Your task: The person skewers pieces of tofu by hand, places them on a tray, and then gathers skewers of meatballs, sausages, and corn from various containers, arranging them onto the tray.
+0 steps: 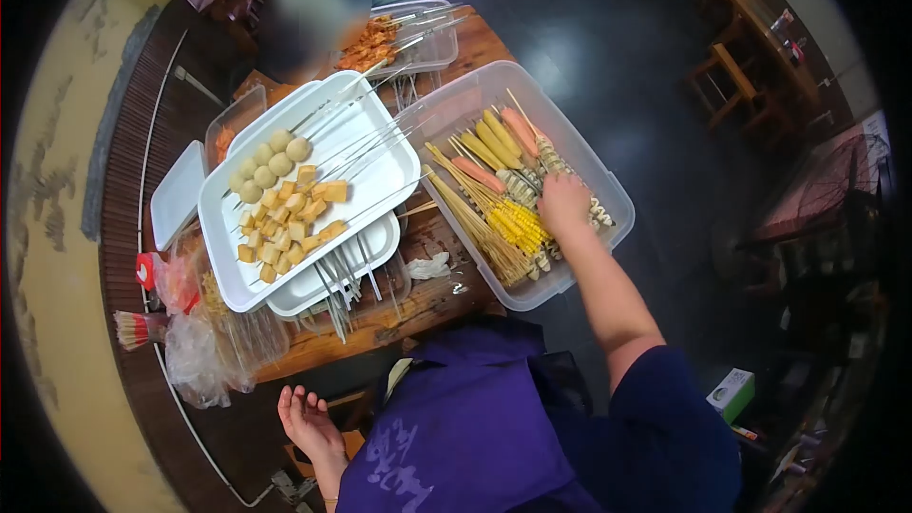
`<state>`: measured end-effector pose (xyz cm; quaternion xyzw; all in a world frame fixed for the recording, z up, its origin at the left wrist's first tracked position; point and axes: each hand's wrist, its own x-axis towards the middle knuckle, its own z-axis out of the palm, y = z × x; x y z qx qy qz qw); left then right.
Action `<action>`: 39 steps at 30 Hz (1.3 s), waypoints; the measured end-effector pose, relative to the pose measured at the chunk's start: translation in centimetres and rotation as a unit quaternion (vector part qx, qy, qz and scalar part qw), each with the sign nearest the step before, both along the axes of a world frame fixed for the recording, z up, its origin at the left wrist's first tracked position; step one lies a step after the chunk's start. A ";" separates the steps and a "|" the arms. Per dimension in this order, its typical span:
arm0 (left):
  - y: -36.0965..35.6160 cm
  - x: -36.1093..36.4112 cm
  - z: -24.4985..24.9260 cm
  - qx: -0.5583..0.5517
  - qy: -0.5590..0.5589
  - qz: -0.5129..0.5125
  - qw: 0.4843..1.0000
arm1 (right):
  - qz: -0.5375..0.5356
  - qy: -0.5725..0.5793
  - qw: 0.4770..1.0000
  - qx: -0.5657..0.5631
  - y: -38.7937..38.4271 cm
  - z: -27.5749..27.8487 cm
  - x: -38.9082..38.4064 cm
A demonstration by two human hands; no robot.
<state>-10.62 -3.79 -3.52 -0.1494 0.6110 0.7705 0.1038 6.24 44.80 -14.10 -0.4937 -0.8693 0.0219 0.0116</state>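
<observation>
My right hand reaches into a large clear plastic bin at the table's right end. Its fingers are closed among skewers of grey-striped food; whatever they grip is hidden beneath the hand. Beside it lie yellow corn skewers, pink sausages, yellow-brown rolls and a bundle of thin bamboo-stick skewers. Low in front of the table, my left hand hangs with fingers apart and loosely bent, holding nothing.
A white tray of ball skewers and tofu-like cube skewers rests on more trays. Behind it stands a tub of orange-red skewers. Plastic bags sit left. Another person is across the table.
</observation>
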 end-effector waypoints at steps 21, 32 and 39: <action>-2.0 1.0 -1.2 0.015 -0.031 -0.037 0.999 | -0.146 0.078 0.984 -0.067 1.1 1.1 1.0; -0.7 1.2 -1.6 0.029 -0.030 -0.040 0.998 | -0.126 0.091 0.986 -0.056 2.1 -0.1 1.9; 0.2 1.7 -1.3 0.028 -0.030 -0.048 0.998 | -0.121 0.113 0.985 -0.048 2.2 -0.4 2.0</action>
